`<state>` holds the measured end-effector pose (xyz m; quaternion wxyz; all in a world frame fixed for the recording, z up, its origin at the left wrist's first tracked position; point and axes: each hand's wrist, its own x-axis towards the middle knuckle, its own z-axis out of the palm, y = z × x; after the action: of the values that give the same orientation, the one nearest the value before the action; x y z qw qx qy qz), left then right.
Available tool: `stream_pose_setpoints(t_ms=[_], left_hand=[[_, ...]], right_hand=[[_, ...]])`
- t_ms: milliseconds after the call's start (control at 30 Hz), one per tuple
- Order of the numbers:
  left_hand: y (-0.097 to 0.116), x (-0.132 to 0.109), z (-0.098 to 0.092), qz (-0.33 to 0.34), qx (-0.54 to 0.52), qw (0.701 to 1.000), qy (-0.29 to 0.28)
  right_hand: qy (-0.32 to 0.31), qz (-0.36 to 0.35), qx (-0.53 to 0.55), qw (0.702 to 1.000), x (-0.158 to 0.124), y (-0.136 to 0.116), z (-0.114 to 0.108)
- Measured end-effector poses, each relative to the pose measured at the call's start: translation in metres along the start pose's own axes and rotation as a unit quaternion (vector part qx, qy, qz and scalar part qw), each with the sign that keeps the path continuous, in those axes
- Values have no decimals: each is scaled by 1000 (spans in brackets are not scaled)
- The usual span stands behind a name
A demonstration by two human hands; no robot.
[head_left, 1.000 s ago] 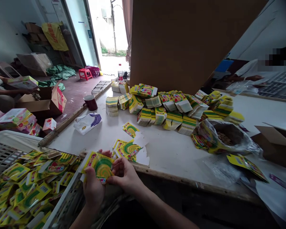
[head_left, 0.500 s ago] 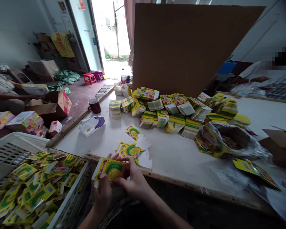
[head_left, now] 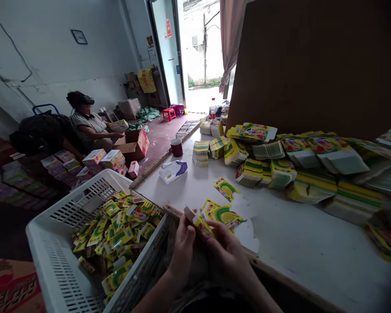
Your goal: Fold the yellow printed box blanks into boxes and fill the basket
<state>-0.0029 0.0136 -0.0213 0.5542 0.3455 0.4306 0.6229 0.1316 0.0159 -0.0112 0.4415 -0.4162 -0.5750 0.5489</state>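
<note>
Between my two hands, over the table's near edge, is a small yellow carton [head_left: 202, 227] seen from its narrow side, with a pale flap standing up at its left end. My left hand [head_left: 184, 241] grips that left end, thumb up. The fingers of my right hand [head_left: 227, 247] close on the other end. Just beyond them, flat yellow-and-green cartons [head_left: 226, 213] lie loosely on the white tabletop, some with their white side up. To the left, a white plastic basket [head_left: 47, 237] holds a heap of yellow cartons [head_left: 117, 230].
Bundled stacks of flat cartons [head_left: 263, 169] line the table before a large brown cardboard sheet [head_left: 316, 69]. A maroon mug [head_left: 176, 148] and a white-and-purple packet [head_left: 173, 171] stand left. On the floor, a person [head_left: 87, 121] sits by an open box [head_left: 132, 145]; another bends over colourful boxes.
My view has swung left, showing more of the basket and the people. The carton has turned from its broad printed face to its narrow side, with a flap raised.
</note>
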Motion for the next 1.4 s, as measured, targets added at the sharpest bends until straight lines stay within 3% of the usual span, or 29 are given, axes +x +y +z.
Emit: stream_pose_setpoints(t_ms=[200,333,400,533,567,633,700,733,800,833,900,967,1033,1133,1267,1400], left_hand=[[15,6,3,-25,37,999,2],[50,9,-9,71,104,992,-7],[64,8,-14,113,186,975,-45],[62,0,-10,45,367,909,-195],[57,-2,-7,36,384,894,-226],[44,-5,-3,40,413,876,-245],[33,-8,0,64,440,869,-216],[29,-10,1,77,451,866,-202],[25,-14,2,112,449,865,-193],[23,-16,4,129,440,867,-194],[22,-19,7,151,424,872,-192],[21,-20,9,153,414,880,-176],[21,-19,10,145,413,888,-142],[21,-16,9,149,431,883,-112],[19,-16,9,192,446,856,-178],[15,-14,8,136,428,860,-244]], right_hand=[[45,-47,-163,985,4,-6,-25],[10,-93,-238,967,1,-16,-42],[-35,-128,-321,938,-1,-25,-46],[-114,-219,-393,886,-7,-36,-38],[-89,-243,-382,887,-8,-36,-35],[35,-263,-336,904,-8,-32,-34],[172,-219,-247,928,-6,-25,-34],[210,-170,-180,946,-5,-22,-34],[204,-42,-12,978,-2,-16,-31],[182,18,74,980,-1,-14,-28],[153,93,204,962,1,-11,-20],[169,99,264,944,2,-10,-13],[182,74,287,938,2,-8,-8],[125,66,293,946,0,-7,-4],[4,137,262,955,-5,-8,-6],[-23,75,134,988,-9,-7,-11]])
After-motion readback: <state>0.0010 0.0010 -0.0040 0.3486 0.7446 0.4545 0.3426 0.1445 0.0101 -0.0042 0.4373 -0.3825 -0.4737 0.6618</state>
